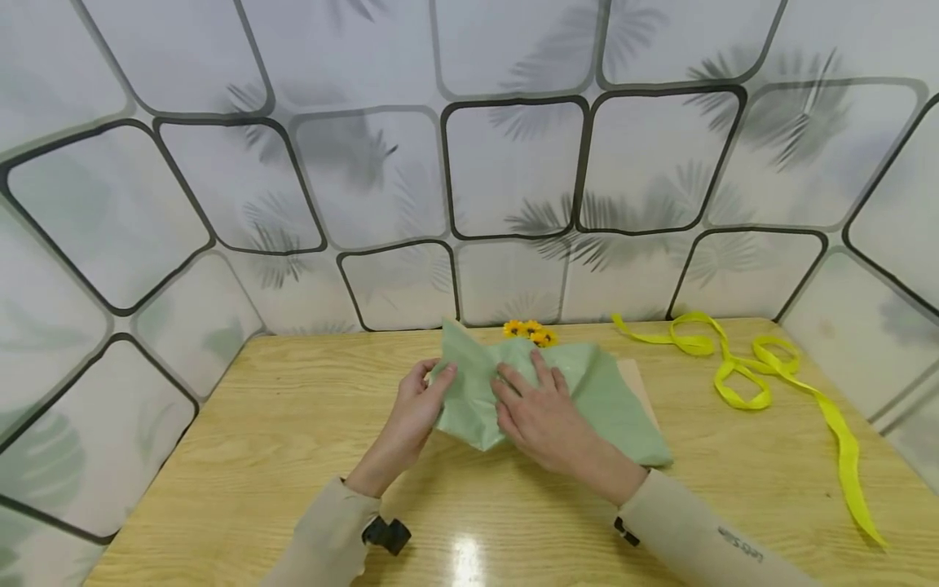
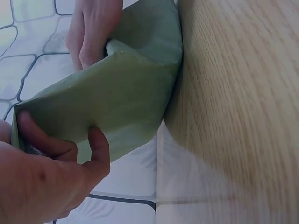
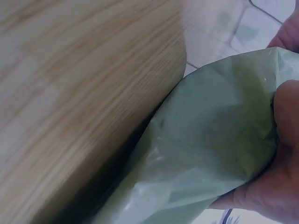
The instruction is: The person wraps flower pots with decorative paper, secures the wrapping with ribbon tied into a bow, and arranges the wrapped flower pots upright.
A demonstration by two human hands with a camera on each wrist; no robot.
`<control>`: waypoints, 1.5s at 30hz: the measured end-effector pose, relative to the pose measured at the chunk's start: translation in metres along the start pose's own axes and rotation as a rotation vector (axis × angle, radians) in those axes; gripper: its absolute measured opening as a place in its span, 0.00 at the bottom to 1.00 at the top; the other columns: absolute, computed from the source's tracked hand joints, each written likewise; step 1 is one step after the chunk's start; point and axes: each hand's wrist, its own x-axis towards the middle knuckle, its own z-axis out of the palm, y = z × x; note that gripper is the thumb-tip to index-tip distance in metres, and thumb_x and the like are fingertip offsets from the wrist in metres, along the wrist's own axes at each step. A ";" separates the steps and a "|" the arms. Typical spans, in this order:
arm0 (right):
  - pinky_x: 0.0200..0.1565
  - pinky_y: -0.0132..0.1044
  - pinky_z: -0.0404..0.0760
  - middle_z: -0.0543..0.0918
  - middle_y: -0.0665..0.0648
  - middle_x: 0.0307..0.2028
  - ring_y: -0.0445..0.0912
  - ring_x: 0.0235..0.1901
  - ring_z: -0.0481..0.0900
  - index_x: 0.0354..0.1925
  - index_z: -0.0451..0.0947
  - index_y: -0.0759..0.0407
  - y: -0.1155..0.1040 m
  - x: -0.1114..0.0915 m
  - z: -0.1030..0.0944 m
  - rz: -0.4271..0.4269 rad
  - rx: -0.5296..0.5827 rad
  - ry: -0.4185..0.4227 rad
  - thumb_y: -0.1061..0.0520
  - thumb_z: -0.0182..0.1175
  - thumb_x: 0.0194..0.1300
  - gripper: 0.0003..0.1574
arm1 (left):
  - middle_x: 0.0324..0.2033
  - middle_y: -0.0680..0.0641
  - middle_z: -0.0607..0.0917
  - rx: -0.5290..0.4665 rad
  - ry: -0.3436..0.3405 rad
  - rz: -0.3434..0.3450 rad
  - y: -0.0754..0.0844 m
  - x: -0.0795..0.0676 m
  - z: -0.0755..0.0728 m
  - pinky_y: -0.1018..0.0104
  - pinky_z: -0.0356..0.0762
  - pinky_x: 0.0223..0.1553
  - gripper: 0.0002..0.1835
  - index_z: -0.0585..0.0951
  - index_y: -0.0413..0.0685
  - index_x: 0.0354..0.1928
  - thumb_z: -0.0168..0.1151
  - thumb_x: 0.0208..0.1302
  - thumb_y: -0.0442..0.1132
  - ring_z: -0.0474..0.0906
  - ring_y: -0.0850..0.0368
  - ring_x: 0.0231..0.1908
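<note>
A sheet of pale green wrapping paper (image 1: 616,408), creased and partly folded over, lies near the middle of the table. My left hand (image 1: 421,399) pinches its left edge between thumb and fingers, holding that side raised; the left wrist view shows the fingers (image 2: 99,144) bent against the paper. Across the folded middle rests my right hand (image 1: 546,420), its fingers spread and pressing the paper down. Yellow sunflowers (image 1: 530,330) with dark centres peek out beyond the far edge of the paper. Their stems are hidden by it.
A long yellow ribbon (image 1: 788,371) lies in loose loops on the right of the wooden table (image 1: 293,424), one end trailing toward the front. A beige sheet edge (image 1: 638,387) shows under the green paper. A patterned curtain (image 1: 513,163) surrounds the back and sides.
</note>
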 end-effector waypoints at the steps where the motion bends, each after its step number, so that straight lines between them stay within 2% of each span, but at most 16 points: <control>1: 0.56 0.74 0.75 0.76 0.57 0.67 0.77 0.69 0.64 0.63 0.78 0.54 0.000 0.000 0.000 0.004 0.003 0.002 0.50 0.48 0.80 0.22 | 0.43 0.41 0.86 -0.008 0.002 0.003 0.000 0.000 0.001 0.68 0.83 0.36 0.22 0.69 0.42 0.65 0.51 0.81 0.49 0.85 0.59 0.35; 7: 0.57 0.74 0.75 0.76 0.58 0.68 0.76 0.69 0.64 0.63 0.79 0.54 -0.002 0.000 0.000 0.025 -0.011 -0.014 0.48 0.48 0.80 0.23 | 0.33 0.48 0.83 -0.022 -0.010 0.036 0.004 0.001 0.009 0.69 0.82 0.32 0.20 0.70 0.43 0.65 0.51 0.81 0.47 0.83 0.61 0.30; 10: 0.57 0.74 0.74 0.75 0.58 0.68 0.76 0.69 0.63 0.63 0.78 0.55 -0.003 0.001 0.000 0.032 -0.018 -0.024 0.47 0.49 0.80 0.23 | 0.34 0.48 0.83 -0.031 -0.034 0.040 0.005 0.001 0.012 0.69 0.82 0.33 0.21 0.70 0.43 0.66 0.52 0.80 0.47 0.83 0.61 0.30; 13: 0.58 0.74 0.73 0.75 0.59 0.69 0.76 0.70 0.62 0.64 0.76 0.57 -0.003 0.001 0.000 0.045 0.018 -0.024 0.48 0.49 0.80 0.23 | 0.42 0.45 0.84 -0.085 -0.076 0.042 0.006 -0.001 0.012 0.68 0.84 0.38 0.25 0.68 0.43 0.69 0.53 0.79 0.49 0.85 0.60 0.37; 17: 0.62 0.74 0.70 0.73 0.61 0.70 0.75 0.72 0.60 0.65 0.71 0.61 -0.002 0.000 -0.001 0.072 0.090 -0.026 0.47 0.49 0.81 0.25 | 0.61 0.39 0.77 -0.161 -0.237 0.070 0.004 -0.005 0.007 0.69 0.83 0.49 0.32 0.61 0.39 0.76 0.55 0.78 0.45 0.80 0.58 0.53; 19: 0.63 0.74 0.68 0.72 0.63 0.71 0.75 0.73 0.58 0.65 0.69 0.64 -0.001 -0.001 -0.003 0.082 0.120 -0.039 0.47 0.49 0.81 0.27 | 0.68 0.36 0.69 -0.125 -0.331 0.100 0.002 -0.008 0.004 0.70 0.81 0.54 0.36 0.58 0.39 0.78 0.57 0.75 0.42 0.75 0.53 0.61; 21: 0.65 0.74 0.67 0.69 0.65 0.73 0.74 0.74 0.56 0.67 0.67 0.65 -0.001 -0.001 -0.005 0.091 0.139 -0.066 0.47 0.48 0.81 0.29 | 0.71 0.37 0.63 -0.028 -0.390 0.133 -0.001 -0.011 0.002 0.68 0.77 0.58 0.40 0.56 0.44 0.80 0.62 0.71 0.40 0.69 0.49 0.66; 24: 0.67 0.74 0.63 0.66 0.68 0.74 0.74 0.76 0.52 0.66 0.66 0.68 0.000 -0.002 -0.009 0.104 0.170 -0.121 0.48 0.45 0.80 0.29 | 0.75 0.41 0.55 0.149 -0.411 0.166 -0.006 -0.014 0.004 0.59 0.69 0.64 0.45 0.55 0.57 0.81 0.68 0.68 0.42 0.59 0.44 0.72; 26: 0.69 0.74 0.60 0.62 0.71 0.76 0.73 0.77 0.49 0.66 0.65 0.71 0.001 -0.002 -0.011 0.114 0.196 -0.157 0.49 0.44 0.79 0.31 | 0.76 0.45 0.50 0.222 -0.414 0.170 -0.010 -0.014 0.007 0.52 0.65 0.66 0.47 0.53 0.66 0.81 0.69 0.68 0.42 0.53 0.44 0.74; 29: 0.71 0.73 0.56 0.55 0.72 0.78 0.72 0.78 0.44 0.67 0.64 0.73 0.003 -0.002 -0.014 0.117 0.246 -0.193 0.50 0.43 0.76 0.32 | 0.80 0.51 0.45 0.215 -0.471 0.173 -0.015 -0.015 0.012 0.43 0.64 0.71 0.46 0.48 0.72 0.82 0.64 0.72 0.41 0.52 0.45 0.78; 31: 0.71 0.74 0.55 0.51 0.71 0.79 0.72 0.79 0.41 0.70 0.62 0.73 0.006 -0.004 -0.015 0.103 0.286 -0.191 0.50 0.44 0.75 0.35 | 0.81 0.51 0.48 0.186 -0.542 0.181 -0.018 -0.015 0.016 0.42 0.61 0.75 0.41 0.46 0.66 0.82 0.56 0.78 0.39 0.52 0.46 0.79; 34: 0.70 0.75 0.55 0.51 0.72 0.79 0.73 0.78 0.42 0.72 0.63 0.72 0.011 -0.007 -0.016 0.049 0.329 -0.136 0.51 0.47 0.73 0.37 | 0.81 0.51 0.52 0.167 -0.618 0.169 -0.020 -0.017 0.021 0.46 0.54 0.78 0.33 0.45 0.56 0.83 0.43 0.83 0.45 0.52 0.49 0.80; 37: 0.69 0.74 0.60 0.64 0.72 0.73 0.72 0.76 0.54 0.68 0.72 0.68 0.018 -0.009 -0.013 -0.061 0.295 -0.031 0.53 0.51 0.72 0.31 | 0.80 0.47 0.55 0.190 -0.587 0.147 -0.022 -0.018 0.022 0.46 0.52 0.79 0.32 0.46 0.51 0.82 0.32 0.85 0.54 0.52 0.47 0.79; 40: 0.70 0.70 0.63 0.73 0.69 0.66 0.71 0.71 0.65 0.58 0.80 0.60 0.025 -0.009 -0.010 -0.175 0.217 0.038 0.55 0.54 0.73 0.20 | 0.76 0.42 0.60 0.128 -0.535 0.114 -0.022 -0.016 0.021 0.45 0.55 0.78 0.34 0.47 0.50 0.81 0.27 0.84 0.60 0.58 0.46 0.76; 43: 0.73 0.67 0.61 0.77 0.64 0.65 0.65 0.69 0.71 0.57 0.81 0.55 0.029 -0.007 -0.010 -0.244 0.169 0.031 0.54 0.55 0.74 0.17 | 0.71 0.39 0.63 0.018 -0.515 0.089 -0.021 -0.014 0.021 0.50 0.61 0.76 0.33 0.50 0.47 0.79 0.26 0.84 0.59 0.63 0.50 0.71; 45: 0.69 0.69 0.66 0.78 0.61 0.65 0.66 0.70 0.70 0.58 0.81 0.52 0.029 -0.006 -0.011 -0.236 0.146 0.000 0.53 0.54 0.76 0.17 | 0.71 0.39 0.63 -0.009 -0.509 0.086 -0.021 -0.013 0.021 0.53 0.62 0.75 0.33 0.50 0.46 0.79 0.26 0.84 0.59 0.64 0.52 0.69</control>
